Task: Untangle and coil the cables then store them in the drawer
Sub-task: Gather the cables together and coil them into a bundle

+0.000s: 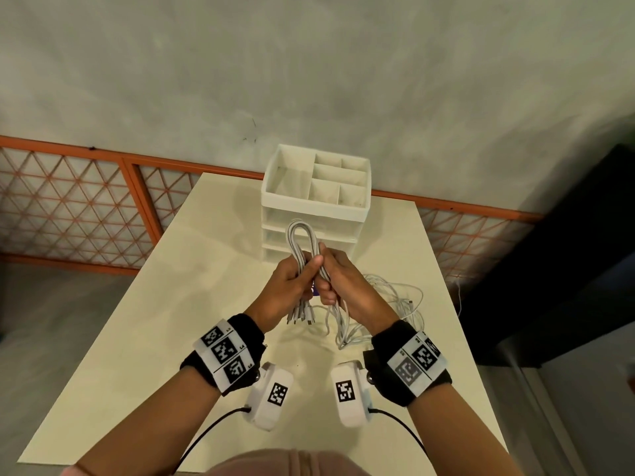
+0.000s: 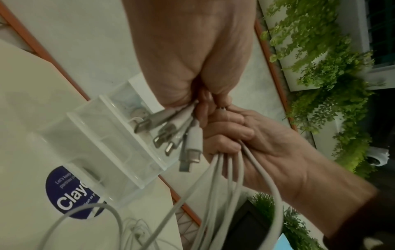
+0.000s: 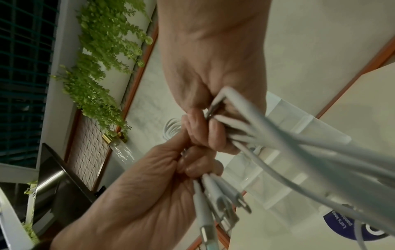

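bundle: we see the white cables [image 1: 302, 249] folded into a loop, held up above the table [image 1: 144, 304], loop end pointing away from us toward the drawer unit [image 1: 314, 204]
left hand: our left hand [image 1: 292, 286] clenched round the bundle's lower part, connector ends [image 2: 181, 135] sticking out below the fist
right hand: our right hand [image 1: 347, 283] wrapped round strands just beside the left, touching it; loose tails [image 1: 343, 324] hang from it to the table
long axis: near-far, loop far, plugs near
rest of cables: slack pile [image 1: 402, 300] on table to our right, nearer the right hand
drawers: look closed from here; unit straight ahead past the loop
next, we judge: right hand feeds slack, left keeps the coil
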{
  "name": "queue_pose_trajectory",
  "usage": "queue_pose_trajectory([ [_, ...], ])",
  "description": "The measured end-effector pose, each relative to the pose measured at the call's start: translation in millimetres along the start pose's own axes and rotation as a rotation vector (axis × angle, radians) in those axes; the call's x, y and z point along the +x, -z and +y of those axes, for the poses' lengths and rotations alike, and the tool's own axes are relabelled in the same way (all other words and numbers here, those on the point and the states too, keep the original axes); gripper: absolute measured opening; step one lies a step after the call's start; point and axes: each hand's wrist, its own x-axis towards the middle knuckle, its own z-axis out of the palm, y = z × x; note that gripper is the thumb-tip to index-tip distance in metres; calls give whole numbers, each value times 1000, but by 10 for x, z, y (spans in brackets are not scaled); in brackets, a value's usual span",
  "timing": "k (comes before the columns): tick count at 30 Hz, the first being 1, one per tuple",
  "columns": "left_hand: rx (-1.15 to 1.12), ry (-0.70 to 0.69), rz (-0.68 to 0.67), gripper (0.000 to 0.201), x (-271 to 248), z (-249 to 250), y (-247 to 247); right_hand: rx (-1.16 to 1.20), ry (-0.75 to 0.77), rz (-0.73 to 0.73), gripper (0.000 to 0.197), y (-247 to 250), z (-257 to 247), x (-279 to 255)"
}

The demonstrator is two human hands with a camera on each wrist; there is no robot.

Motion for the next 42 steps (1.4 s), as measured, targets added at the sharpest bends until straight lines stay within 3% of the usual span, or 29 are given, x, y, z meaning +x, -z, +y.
queue_pose_trajectory([
  [3,14,-22,-32,34,7,27,9,-73,-3,-5,55,-7,-13,-14],
  [5,62,-83,31,32,39,69,33,-191,1,-22,65,14,-16,-21],
  [9,66,-124,345,26,231,25,276,-464,-15,-96,40,174,-1,-64],
  [12,80,-123,442,28,276,43,376,-493,44,-118,36,290,46,-26],
  [15,80,-163,493,34,295,112,334,-409,114,-43,34,246,57,3],
  [19,26,-141,517,37,374,130,337,-273,221,3,32,121,78,-17],
  [22,68,-155,522,45,399,98,403,-267,157,-36,35,135,86,-18],
  [27,102,-200,462,46,396,149,370,-456,27,-192,42,218,46,-11],
  [32,-19,-140,499,38,415,142,334,-477,171,-37,45,117,51,-47],
  [36,-175,-113,472,37,473,109,279,-508,166,-227,45,-13,66,-76],
  [39,-283,-127,412,37,492,117,269,-428,41,-354,43,17,142,-104],
  [42,-251,-154,383,37,451,105,330,-512,-61,-434,53,221,117,-141],
])
